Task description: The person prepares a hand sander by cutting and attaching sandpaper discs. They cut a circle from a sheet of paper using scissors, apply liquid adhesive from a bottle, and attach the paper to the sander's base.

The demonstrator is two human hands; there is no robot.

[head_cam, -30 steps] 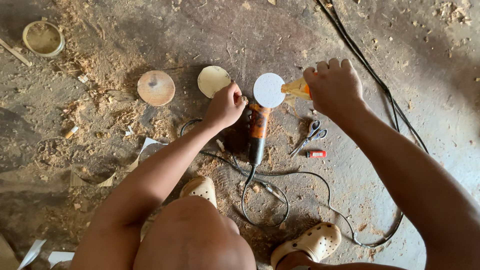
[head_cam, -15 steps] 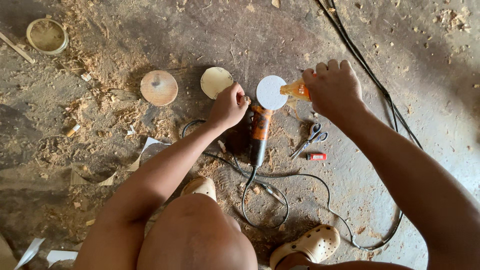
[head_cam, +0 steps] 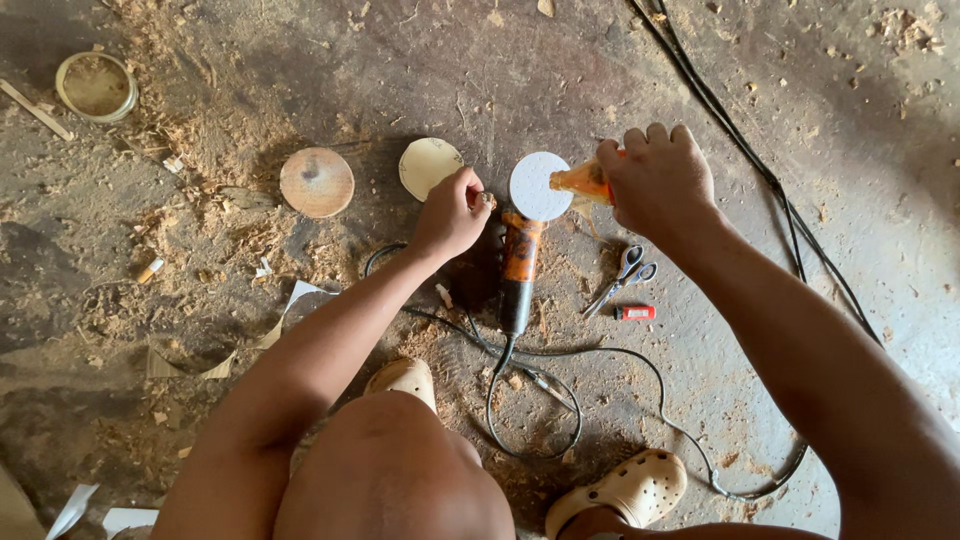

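An orange angle grinder [head_cam: 519, 270] lies on the dirt floor with a round white disc [head_cam: 538, 185] on its head. My left hand [head_cam: 452, 212] is closed on the left side of the grinder's head, pinching a small part there. My right hand [head_cam: 658, 182] grips a small orange bottle [head_cam: 583, 180], tipped with its nozzle over the white disc's right edge. The grinder's black cable [head_cam: 520, 400] loops back between my feet.
A round wooden disc [head_cam: 317, 182] and a pale round disc [head_cam: 429, 166] lie left of the grinder. Scissors [head_cam: 620, 278] and a small red object [head_cam: 636, 313] lie to the right. A round tin [head_cam: 96, 86] sits far left. Thick black cables [head_cam: 750, 160] run along the right; sawdust everywhere.
The view has shifted slightly. Both hands stay in nearly the same place at the grinder's head, and the bottle stays tipped over the disc.
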